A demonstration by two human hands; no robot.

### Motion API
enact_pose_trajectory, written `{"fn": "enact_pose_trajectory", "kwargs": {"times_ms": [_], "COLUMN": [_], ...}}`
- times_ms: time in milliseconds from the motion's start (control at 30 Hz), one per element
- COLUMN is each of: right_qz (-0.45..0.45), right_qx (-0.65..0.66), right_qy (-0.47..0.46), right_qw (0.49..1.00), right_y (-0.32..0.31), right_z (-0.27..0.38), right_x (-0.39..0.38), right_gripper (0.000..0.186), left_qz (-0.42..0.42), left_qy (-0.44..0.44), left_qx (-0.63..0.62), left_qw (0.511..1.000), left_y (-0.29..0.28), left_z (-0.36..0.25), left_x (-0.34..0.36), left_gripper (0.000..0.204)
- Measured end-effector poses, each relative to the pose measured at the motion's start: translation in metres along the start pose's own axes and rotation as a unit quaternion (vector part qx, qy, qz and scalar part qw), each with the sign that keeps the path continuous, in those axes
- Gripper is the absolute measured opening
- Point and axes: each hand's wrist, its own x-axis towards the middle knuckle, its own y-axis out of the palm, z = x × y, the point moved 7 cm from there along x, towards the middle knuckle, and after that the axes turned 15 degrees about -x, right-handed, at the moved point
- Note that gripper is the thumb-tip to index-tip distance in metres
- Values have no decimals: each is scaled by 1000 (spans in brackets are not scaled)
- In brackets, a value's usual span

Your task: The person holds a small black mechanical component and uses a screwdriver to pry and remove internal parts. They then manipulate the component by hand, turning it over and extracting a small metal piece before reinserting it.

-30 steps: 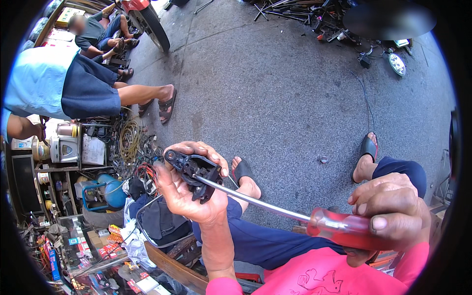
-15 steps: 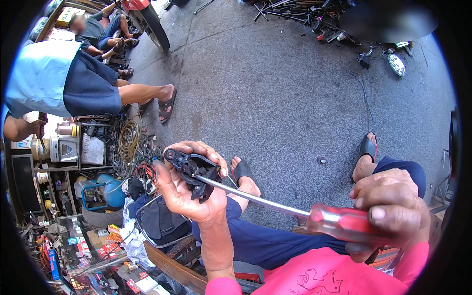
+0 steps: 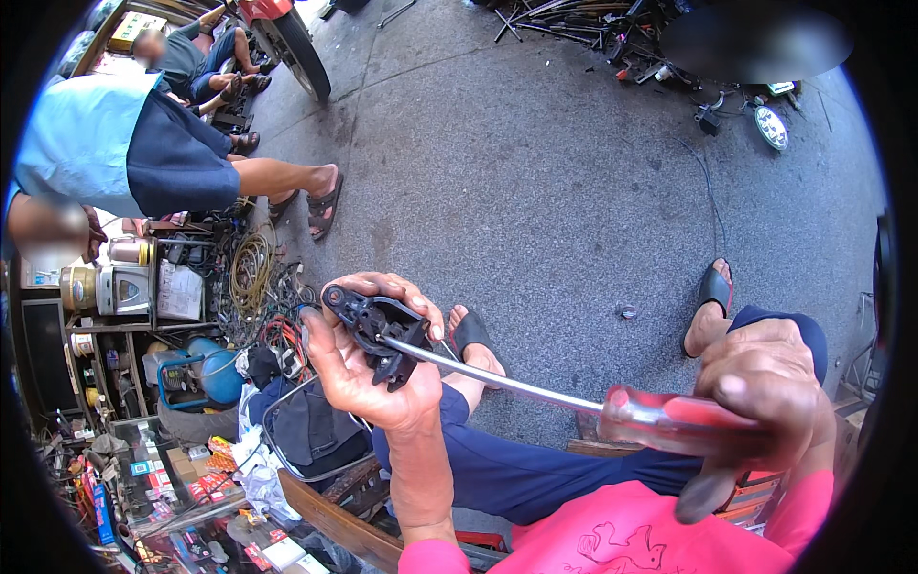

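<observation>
My left hand (image 3: 368,394) is cupped palm up under a black plastic housing (image 3: 394,323), its fingers curled round the far side and the thumb beside it. One end of the housing has a round hole; its inside faces up. A long screwdriver (image 3: 655,421) with a see-through red handle reaches in from the right. Its steel shaft ends inside the housing; what the tip touches is too small to make out. My right hand (image 3: 770,378) is closed over the back of the handle, slightly blurred, with one digit hanging below it.
A glass-topped counter (image 3: 143,488) with small packets stands at lower left, near a blue tank (image 3: 215,368) and coiled cable (image 3: 251,268). A person in a blue shirt (image 3: 81,134) leans over at left; another sits farther back. A motorcycle wheel (image 3: 301,57) and scrap parts (image 3: 564,21) lie beyond.
My right hand has shifted round the screwdriver handle, its lower digit now farther from the handle. The housing has hardly moved. At left, the person in blue has bent lower.
</observation>
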Motion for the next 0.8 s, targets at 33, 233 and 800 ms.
{"fn": "enact_pose_trajectory", "kwargs": {"times_ms": [33, 233, 800], "right_qz": [9, 1, 16], "right_qx": [-35, 8, -9], "right_qy": [1, -86, -65], "right_qw": [999, 996, 998], "right_y": [-1, -3, -3], "right_z": [1, 4, 0], "right_x": [1, -1, -3], "right_gripper": [68, 64, 48], "left_qz": [-10, 9, 10], "left_qy": [0, 12, 7], "left_qx": [-1, 5, 7], "left_qw": [1000, 1000, 1000], "left_y": [-1, 3, 6], "left_z": [-1, -3, 0], "left_x": [0, 0, 2], "left_gripper": [48, 48, 50]}}
